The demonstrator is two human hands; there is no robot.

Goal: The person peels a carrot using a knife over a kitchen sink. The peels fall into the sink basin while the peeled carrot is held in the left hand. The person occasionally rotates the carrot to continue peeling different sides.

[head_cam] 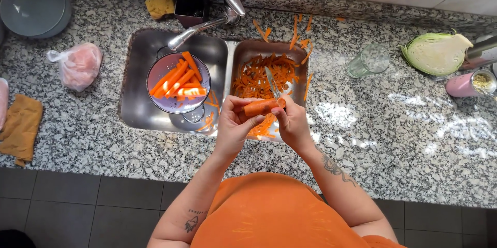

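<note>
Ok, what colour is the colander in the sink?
Pale lilac-grey colander, clearest in the head view.

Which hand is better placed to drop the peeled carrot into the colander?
Probably the left hand. It grips the carrot and lies on the side of the colander in the left basin. The right hand is occupied with the knife over the peel-filled right basin.

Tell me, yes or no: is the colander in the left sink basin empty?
No, the colander holds several peeled carrots.
</note>
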